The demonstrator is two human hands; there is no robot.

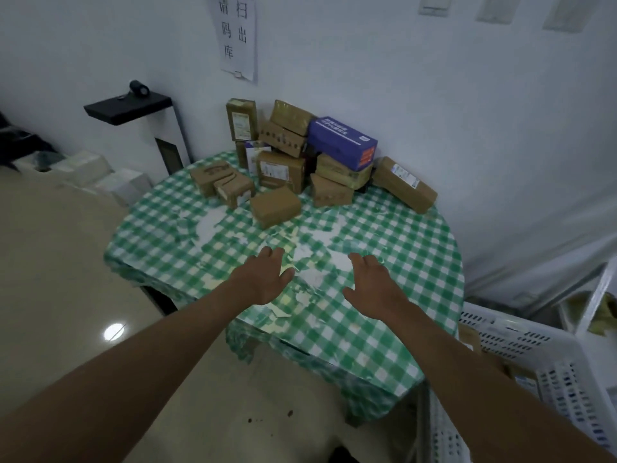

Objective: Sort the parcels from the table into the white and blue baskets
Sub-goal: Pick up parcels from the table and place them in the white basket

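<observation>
Both hands reached over the tabletop [384, 329] near its front edge, the left hand [267, 279] and right hand [370, 285] each with a loose, open grip holding nothing. The parcels [280, 168] sat piled at the far edge against the wall, a blue box [340, 138] on top, its print unreadable. The white basket [534, 362] stood off the right edge. A wall notice [235, 35] read 请扫码出库.

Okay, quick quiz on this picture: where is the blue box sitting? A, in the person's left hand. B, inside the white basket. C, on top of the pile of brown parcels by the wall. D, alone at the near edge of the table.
C: the blue box rests on the brown parcels stacked at the far side of the table, while the left hand and right hand hold nothing.
</observation>
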